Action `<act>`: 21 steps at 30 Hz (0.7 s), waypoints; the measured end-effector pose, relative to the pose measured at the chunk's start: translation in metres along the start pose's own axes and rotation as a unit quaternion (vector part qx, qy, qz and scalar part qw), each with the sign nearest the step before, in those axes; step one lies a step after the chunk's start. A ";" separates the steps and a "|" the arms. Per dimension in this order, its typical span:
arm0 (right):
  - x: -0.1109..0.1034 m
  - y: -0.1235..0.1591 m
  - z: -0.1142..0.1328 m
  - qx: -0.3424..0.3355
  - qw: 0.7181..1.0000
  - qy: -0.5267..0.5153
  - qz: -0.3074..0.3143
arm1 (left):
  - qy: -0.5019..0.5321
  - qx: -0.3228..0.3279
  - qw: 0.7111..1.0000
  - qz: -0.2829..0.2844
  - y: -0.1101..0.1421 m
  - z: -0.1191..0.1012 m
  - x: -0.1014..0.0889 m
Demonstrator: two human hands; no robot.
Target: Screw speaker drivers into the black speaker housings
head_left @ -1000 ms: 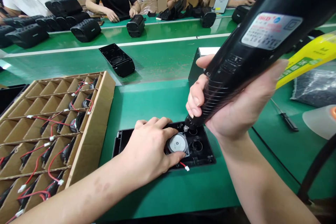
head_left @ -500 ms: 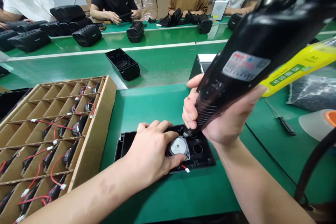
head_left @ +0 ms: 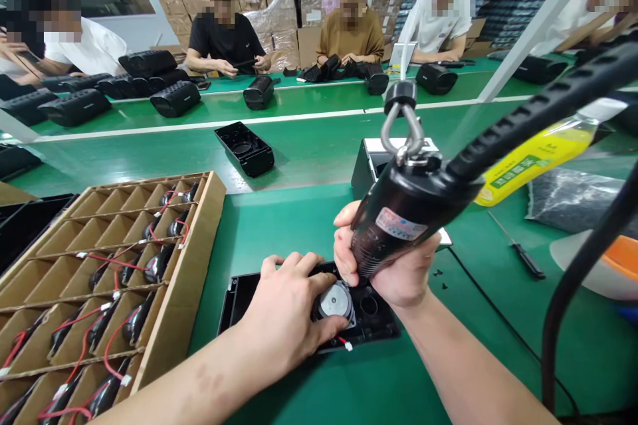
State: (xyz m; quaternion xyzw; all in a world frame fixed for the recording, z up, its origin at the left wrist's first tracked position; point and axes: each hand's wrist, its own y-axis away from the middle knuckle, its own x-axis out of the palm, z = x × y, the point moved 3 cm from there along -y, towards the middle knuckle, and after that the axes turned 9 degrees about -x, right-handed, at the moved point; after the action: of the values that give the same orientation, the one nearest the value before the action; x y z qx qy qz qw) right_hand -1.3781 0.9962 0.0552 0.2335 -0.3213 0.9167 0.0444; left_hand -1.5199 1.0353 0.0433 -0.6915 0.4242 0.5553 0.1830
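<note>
My right hand (head_left: pixel 393 265) is wrapped round a black electric screwdriver (head_left: pixel 403 212) that hangs from a metal hook and stands almost upright, its tip hidden behind my fingers at the black plastic panel (head_left: pixel 376 325). A round silver-backed speaker driver (head_left: pixel 335 301) sits in that panel, with a red wire and white plug at its front edge. My left hand (head_left: pixel 286 309) lies on the panel, fingers curled, thumb and fingers pressed against the driver's rim.
A cardboard divider box (head_left: pixel 174 292) with several red-wired drivers stands at my left. A black housing (head_left: pixel 245 148) lies on the conveyor behind. A small screwdriver (head_left: pixel 518 254), loose screws (head_left: pixel 438 277), a yellow bottle (head_left: pixel 533 159) and a black box (head_left: pixel 369 166) are on the right. Several people work opposite.
The electric screwdriver has swung from a steep lean to nearly upright over the panel. The view has pulled back and tilted up. My left hand stays on the driver.
</note>
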 end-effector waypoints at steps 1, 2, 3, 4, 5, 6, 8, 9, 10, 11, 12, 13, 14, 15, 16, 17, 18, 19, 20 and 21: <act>0.000 0.000 -0.002 -0.003 1.000 0.003 0.004 | 0.000 0.001 1.000 -0.002 -0.001 0.000 0.001; 0.001 0.000 -0.003 -0.006 1.000 0.007 0.007 | 0.001 0.002 1.000 -0.006 -0.001 0.000 0.001; 0.002 0.000 -0.003 -0.010 1.000 0.011 0.011 | 0.001 0.005 1.000 -0.009 -0.002 0.000 0.001; 0.003 -0.001 -0.002 -0.013 1.000 0.016 0.012 | 0.002 0.011 1.000 -0.012 -0.001 0.001 0.001; 0.005 -0.002 0.002 -0.019 1.000 0.019 0.013 | 0.004 0.018 1.000 -0.015 0.000 0.002 0.001; 0.006 -0.005 0.009 -0.025 0.999 0.021 0.009 | 0.008 0.029 0.999 -0.020 0.003 0.004 -0.001; 0.007 -0.011 0.032 -0.049 0.998 0.031 -0.021 | 0.016 0.053 0.998 -0.037 0.012 0.009 -0.006; 0.006 -0.015 0.048 -0.069 0.996 0.047 -0.044 | 0.017 0.063 0.997 -0.046 0.018 0.012 -0.009; 0.004 -0.019 0.064 -0.095 0.990 0.073 -0.073 | 0.011 0.073 0.996 -0.055 0.025 0.016 -0.011; 0.001 -0.022 0.081 -0.127 0.981 0.112 -0.099 | -0.001 0.084 0.994 -0.064 0.032 0.020 -0.013; -0.003 -0.026 0.096 -0.164 0.966 0.157 -0.126 | -0.019 0.097 0.993 -0.071 0.039 0.024 -0.014; -0.007 -0.028 0.108 -0.202 0.946 0.201 -0.152 | -0.038 0.109 0.990 -0.076 0.044 0.027 -0.013; -0.013 -0.030 0.117 -0.230 0.927 0.240 -0.176 | -0.056 0.122 0.988 -0.080 0.049 0.031 -0.010; -0.018 -0.032 0.122 -0.244 0.912 0.267 -0.194 | -0.070 0.132 0.985 -0.082 0.051 0.033 -0.007; -0.024 -0.034 0.122 -0.244 0.905 0.282 -0.206 | -0.080 0.138 0.984 -0.085 0.052 0.036 -0.003; -0.028 -0.035 0.120 -0.238 0.904 0.287 -0.209 | -0.087 0.142 0.982 -0.086 0.052 0.038 0.000; -0.032 -0.036 0.116 -0.233 0.906 0.284 -0.210 | -0.090 0.141 0.982 -0.090 0.052 0.039 0.004; -0.035 -0.037 0.112 -0.221 0.911 0.281 -0.205 | -0.092 0.139 0.981 -0.097 0.051 0.040 0.006; -0.037 -0.037 0.107 -0.219 0.913 0.279 -0.203 | -0.091 0.137 0.981 -0.104 0.051 0.040 0.007; -0.038 -0.037 0.104 -0.220 0.912 0.280 -0.203 | -0.090 0.135 0.981 -0.111 0.051 0.040 0.008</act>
State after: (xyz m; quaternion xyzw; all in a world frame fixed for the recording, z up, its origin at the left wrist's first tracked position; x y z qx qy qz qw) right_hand -1.2945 0.9645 0.1296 0.0121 -0.4350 0.8220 0.3674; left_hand -1.5843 1.0320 0.0345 -0.6504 0.3980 0.5291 0.3723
